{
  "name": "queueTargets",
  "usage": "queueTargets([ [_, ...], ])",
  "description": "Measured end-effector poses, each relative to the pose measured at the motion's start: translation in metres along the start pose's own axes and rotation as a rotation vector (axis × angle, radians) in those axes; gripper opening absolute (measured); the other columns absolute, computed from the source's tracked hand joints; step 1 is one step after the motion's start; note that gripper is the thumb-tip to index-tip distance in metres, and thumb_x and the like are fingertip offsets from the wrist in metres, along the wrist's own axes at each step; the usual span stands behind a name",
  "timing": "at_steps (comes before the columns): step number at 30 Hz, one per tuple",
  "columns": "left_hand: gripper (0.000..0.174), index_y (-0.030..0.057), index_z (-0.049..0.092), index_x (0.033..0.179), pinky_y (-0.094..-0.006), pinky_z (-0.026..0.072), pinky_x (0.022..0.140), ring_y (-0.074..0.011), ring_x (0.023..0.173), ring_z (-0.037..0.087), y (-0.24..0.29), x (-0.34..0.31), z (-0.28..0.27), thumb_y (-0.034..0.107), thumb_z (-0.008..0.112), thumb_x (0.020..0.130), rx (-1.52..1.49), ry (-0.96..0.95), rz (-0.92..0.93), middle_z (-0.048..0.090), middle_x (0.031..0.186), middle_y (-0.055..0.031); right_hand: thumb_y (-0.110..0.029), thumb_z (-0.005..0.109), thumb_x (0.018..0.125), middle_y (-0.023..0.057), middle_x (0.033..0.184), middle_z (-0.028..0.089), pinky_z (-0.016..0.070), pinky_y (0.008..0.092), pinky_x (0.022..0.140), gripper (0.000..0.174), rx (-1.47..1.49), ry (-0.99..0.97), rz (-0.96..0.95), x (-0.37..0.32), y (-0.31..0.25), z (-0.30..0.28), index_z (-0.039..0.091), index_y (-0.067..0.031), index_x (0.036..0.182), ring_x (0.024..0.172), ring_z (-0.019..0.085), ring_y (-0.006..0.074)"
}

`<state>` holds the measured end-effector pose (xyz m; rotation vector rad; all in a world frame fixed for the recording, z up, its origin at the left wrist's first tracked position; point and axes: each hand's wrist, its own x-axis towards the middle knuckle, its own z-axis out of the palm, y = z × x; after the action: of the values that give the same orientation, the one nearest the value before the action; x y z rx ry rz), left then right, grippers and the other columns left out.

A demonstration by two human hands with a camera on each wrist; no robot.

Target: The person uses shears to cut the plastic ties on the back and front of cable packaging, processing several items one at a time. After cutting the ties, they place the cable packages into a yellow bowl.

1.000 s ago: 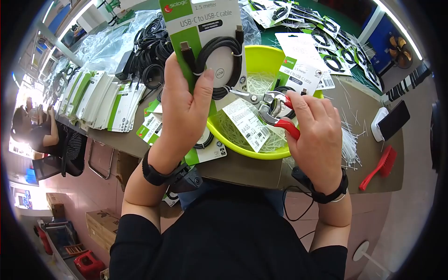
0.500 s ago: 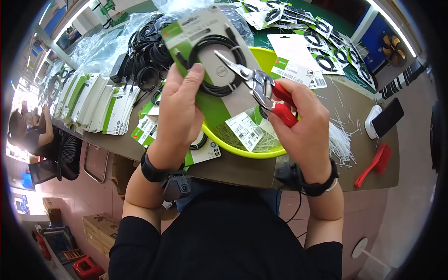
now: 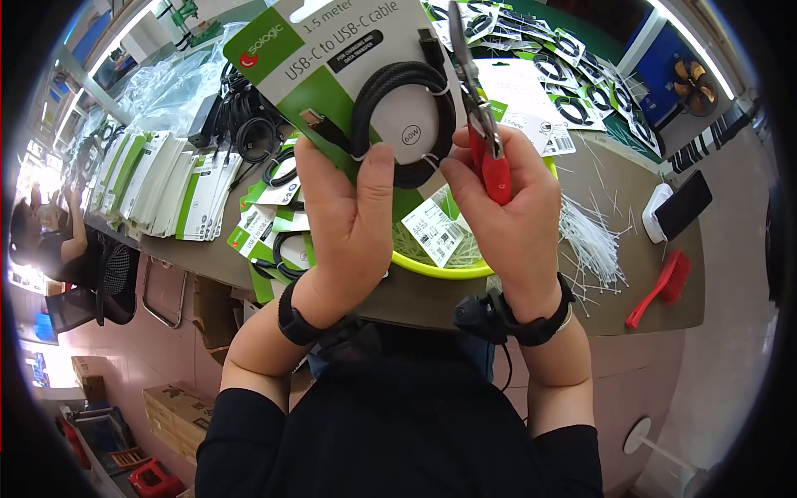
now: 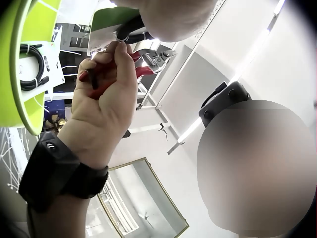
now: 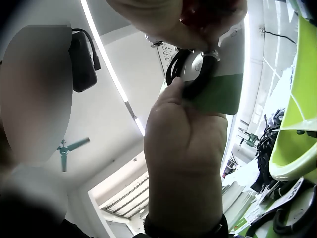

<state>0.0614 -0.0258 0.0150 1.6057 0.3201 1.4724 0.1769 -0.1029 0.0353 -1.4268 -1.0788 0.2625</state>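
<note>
In the head view my left hand (image 3: 349, 220) grips a green and white card (image 3: 332, 70) by its lower left part, thumb on the front. A coiled black cable (image 3: 362, 112) is fastened to the card with white ties. My right hand (image 3: 515, 207) holds red-handled pliers (image 3: 496, 178), their metal jaws pointing up beside the card's right edge. Its thumb and index finger are at the lower right tie (image 3: 432, 158). The left wrist view shows the right hand (image 4: 106, 99) with the pliers (image 4: 144, 71) lying across the palm.
A yellow-green basin (image 3: 440, 270) with cut tie pieces and a label stands under the hands. Left are stacked cards (image 3: 158, 178) and black cables (image 3: 257, 137); right are white ties (image 3: 589, 245), a red brush (image 3: 664, 286) and a phone on a stand (image 3: 682, 206). Carded cables lie behind.
The card has come closer and tilted left. The pliers have swung from pointing across the card to upright at its right side, and the right fingers have come to the lower tie.
</note>
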Motion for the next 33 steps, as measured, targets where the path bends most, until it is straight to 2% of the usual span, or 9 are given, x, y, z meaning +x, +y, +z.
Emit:
queueTargets([
  [6, 0.031, -0.0032, 0.033, 0.122, -0.0271, 0.0393, 0.090, -0.0161, 0.102, 0.049, -0.002, -0.002, 0.002, 0.009, 0.045, 0.096, -0.074, 0.032, 0.047, 0.049, 0.115, -0.0119, -0.003, 0.064, 0.081, 0.0032, 0.085, 0.065, 0.0492, 0.0224, 0.068, 0.023, -0.151, 0.079, -0.151, -0.001, 0.005, 0.010, 0.059, -0.0013, 0.103, 0.073, 0.060, 0.0077],
  [9, 0.030, -0.0052, 0.038, 0.121, -0.0290, 0.0410, 0.090, -0.0179, 0.106, 0.050, 0.002, 0.006, -0.019, 0.010, 0.044, 0.096, 0.025, 0.176, -0.197, 0.050, 0.116, -0.0134, -0.003, 0.063, 0.081, 0.0020, 0.083, 0.065, 0.0489, 0.0219, 0.066, 0.021, -0.357, 0.079, -0.344, -0.001, 0.009, 0.011, 0.059, -0.0007, 0.101, 0.071, 0.059, 0.0072],
  [13, 0.041, -0.0041, 0.041, 0.128, -0.0377, 0.0416, 0.094, -0.0238, 0.116, 0.050, 0.011, 0.024, -0.108, 0.012, 0.052, 0.092, -0.085, 0.245, -0.240, 0.053, 0.119, -0.0172, -0.002, 0.059, 0.081, 0.0011, 0.081, 0.065, 0.0488, 0.0230, 0.065, 0.025, -0.442, 0.068, -0.310, 0.006, 0.032, -0.014, 0.059, -0.0009, 0.106, 0.067, 0.060, 0.0084],
  [14, 0.041, -0.0041, 0.041, 0.128, -0.0377, 0.0416, 0.094, -0.0238, 0.116, 0.050, 0.012, 0.025, -0.135, 0.012, 0.052, 0.092, -0.072, 0.246, -0.247, 0.053, 0.119, -0.0172, 0.000, 0.057, 0.081, 0.0026, 0.084, 0.065, 0.0489, 0.0237, 0.068, 0.028, -0.343, 0.010, -0.116, 0.008, 0.036, -0.025, 0.058, -0.0002, 0.109, 0.070, 0.061, 0.0099],
  [17, 0.046, 0.0001, 0.046, 0.127, -0.0402, 0.0375, 0.100, -0.0297, 0.118, 0.048, 0.012, 0.028, -0.173, 0.012, 0.059, 0.085, 0.002, 0.070, -0.613, 0.051, 0.123, -0.0210, 0.001, 0.055, 0.081, 0.0054, 0.091, 0.065, 0.0482, 0.0250, 0.076, 0.033, -0.113, -0.048, 0.120, 0.014, 0.050, -0.052, 0.057, 0.0013, 0.113, 0.078, 0.061, 0.0122],
  [20, 0.050, 0.0048, 0.052, 0.124, -0.0399, 0.0334, 0.104, -0.0332, 0.121, 0.045, 0.016, 0.035, -0.166, 0.012, 0.066, 0.076, 1.148, -0.294, -0.130, 0.048, 0.127, -0.0224, 0.001, 0.055, 0.082, 0.0081, 0.098, 0.064, 0.0467, 0.0260, 0.083, 0.035, 0.135, -0.059, 0.193, 0.013, 0.055, -0.057, 0.055, 0.0030, 0.117, 0.088, 0.061, 0.0138],
  [26, 0.039, 0.0087, 0.061, 0.108, -0.0497, 0.0249, 0.107, -0.0321, 0.123, 0.044, -0.024, 0.036, -0.049, 0.007, 0.068, 0.070, 1.156, -1.016, 0.190, 0.051, 0.126, -0.0152, -0.002, 0.056, 0.084, 0.0106, 0.108, 0.061, 0.0428, 0.0285, 0.093, 0.036, 0.218, -0.036, 0.192, 0.007, 0.043, -0.042, 0.052, 0.0048, 0.120, 0.100, 0.058, 0.0165],
  [30, 0.034, 0.0078, 0.060, 0.102, -0.0528, 0.0241, 0.106, -0.0293, 0.111, 0.053, -0.051, 0.051, -0.021, 0.008, 0.069, 0.068, 1.300, -1.342, 0.095, 0.061, 0.106, -0.0119, -0.002, 0.056, 0.084, 0.0106, 0.108, 0.061, 0.0424, 0.0290, 0.094, 0.037, 0.248, 0.005, 0.195, -0.001, 0.042, -0.056, 0.052, 0.0046, 0.121, 0.101, 0.058, 0.0170],
  [33, 0.031, 0.0074, 0.058, 0.103, -0.0494, 0.0308, 0.102, -0.0241, 0.100, 0.057, -0.040, 0.064, -0.037, 0.010, 0.067, 0.073, 1.067, -1.091, 0.185, 0.061, 0.096, -0.0103, -0.001, 0.055, 0.084, 0.0107, 0.108, 0.061, 0.0421, 0.0292, 0.094, 0.037, 0.289, 0.055, 0.190, -0.004, 0.043, -0.071, 0.051, 0.0046, 0.121, 0.102, 0.057, 0.0173],
])
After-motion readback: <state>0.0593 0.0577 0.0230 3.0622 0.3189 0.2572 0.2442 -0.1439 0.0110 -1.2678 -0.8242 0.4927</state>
